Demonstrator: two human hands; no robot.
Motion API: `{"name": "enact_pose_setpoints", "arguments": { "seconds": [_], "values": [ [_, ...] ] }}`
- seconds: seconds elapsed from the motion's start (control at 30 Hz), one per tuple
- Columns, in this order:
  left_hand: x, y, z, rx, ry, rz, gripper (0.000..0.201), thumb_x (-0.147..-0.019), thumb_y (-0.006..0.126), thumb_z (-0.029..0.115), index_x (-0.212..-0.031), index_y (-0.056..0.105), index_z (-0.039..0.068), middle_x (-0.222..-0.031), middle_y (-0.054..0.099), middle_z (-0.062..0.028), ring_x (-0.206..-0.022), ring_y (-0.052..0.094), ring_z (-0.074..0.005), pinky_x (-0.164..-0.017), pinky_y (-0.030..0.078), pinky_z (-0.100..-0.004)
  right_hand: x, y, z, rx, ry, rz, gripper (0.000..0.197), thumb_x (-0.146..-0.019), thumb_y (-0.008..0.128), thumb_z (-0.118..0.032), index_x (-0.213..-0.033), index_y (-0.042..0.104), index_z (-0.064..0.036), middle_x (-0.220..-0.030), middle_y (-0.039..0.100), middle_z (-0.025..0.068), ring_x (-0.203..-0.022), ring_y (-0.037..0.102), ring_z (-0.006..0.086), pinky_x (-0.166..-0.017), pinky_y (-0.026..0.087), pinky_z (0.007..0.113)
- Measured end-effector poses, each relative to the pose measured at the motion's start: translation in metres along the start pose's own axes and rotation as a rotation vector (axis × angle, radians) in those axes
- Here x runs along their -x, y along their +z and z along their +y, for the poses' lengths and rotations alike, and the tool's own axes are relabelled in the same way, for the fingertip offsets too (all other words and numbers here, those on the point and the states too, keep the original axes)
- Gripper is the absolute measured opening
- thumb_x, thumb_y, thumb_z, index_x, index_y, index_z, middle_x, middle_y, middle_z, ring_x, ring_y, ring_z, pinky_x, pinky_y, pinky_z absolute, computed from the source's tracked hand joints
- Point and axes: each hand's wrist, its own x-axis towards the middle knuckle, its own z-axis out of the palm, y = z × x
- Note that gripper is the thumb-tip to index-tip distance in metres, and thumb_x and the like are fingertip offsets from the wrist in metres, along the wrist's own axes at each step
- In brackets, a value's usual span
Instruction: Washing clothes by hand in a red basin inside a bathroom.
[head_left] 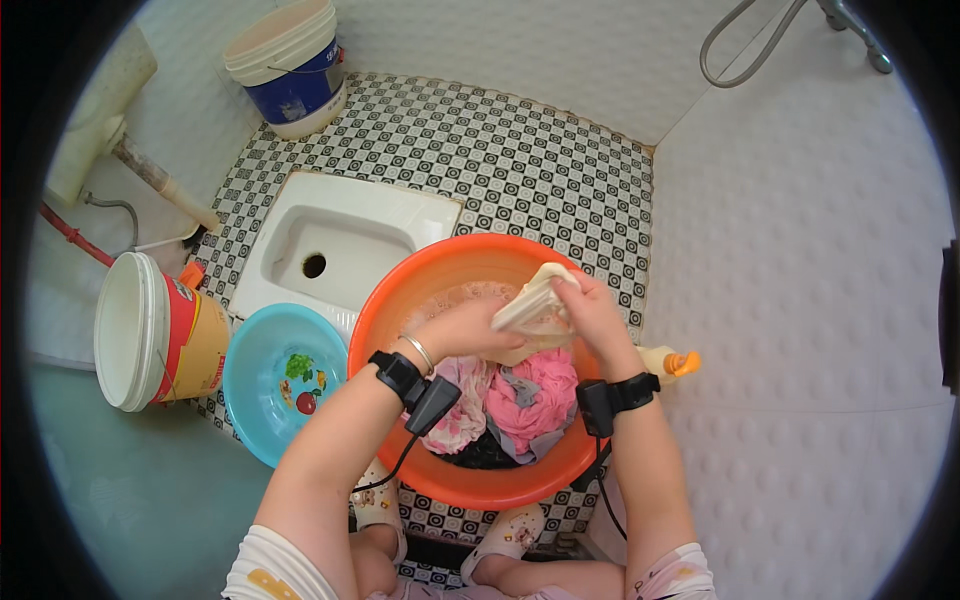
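A pale cream cloth (536, 302) is stretched between my two hands over a large orange basin (385, 300). My right hand (594, 306) pinches its upper right part with the thumb on top. My left hand (478, 328) is closed on its left side, the fingertips partly hidden by the fabric. Below the hands, a bunched pink garment (532, 400) with grey parts lies in the basin. Beside it are a pink-and-white patterned garment (462, 405) and some dark fabric (476, 452). Sudsy water (455, 297) shows behind my left hand.
A light blue basin (250, 385) with printed fruit stands left of the orange one. Beyond are a squat toilet (420, 205), a red-and-yellow bucket (183, 340) and a blue-and-white bucket (293, 85). A bottle with an orange pump (680, 364) stands by the right wall.
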Motion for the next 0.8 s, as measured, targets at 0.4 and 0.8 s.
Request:
{"name": "enact_pose_setpoints", "arguments": {
  "seconds": [0.4, 0.8],
  "values": [
    [0.013, -0.014, -0.026, 0.639, -0.213, 0.204, 0.03, -0.089, 0.053, 0.022, -0.106, 0.065, 0.0, -0.09, 0.065, -0.0043, -0.072, 0.059, -0.0115, -0.062, 0.046, -0.0256, 0.005, -0.032, 0.07, 0.925, 0.143, -0.195, 0.038, -0.084, 0.061, -0.024, -0.116, 0.061, -0.0041, -0.088, 0.068, 0.0127, -0.081, 0.065, 0.0187, -0.076, 0.051, 0.033],
    [-0.011, 0.055, -0.051, 1.399, -0.139, 0.133, 0.032, -0.098, 0.042, 0.023, -0.122, 0.053, 0.005, -0.113, 0.061, -0.0088, -0.101, 0.061, -0.0216, -0.088, 0.05, -0.0352, 0.018, 0.049, 0.077, 0.452, -0.261, 0.044, 0.036, -0.083, 0.061, -0.014, -0.116, 0.053, -0.0028, -0.103, 0.062, 0.0156, -0.097, 0.062, 0.0246, -0.084, 0.049, 0.034]
  ]
}}
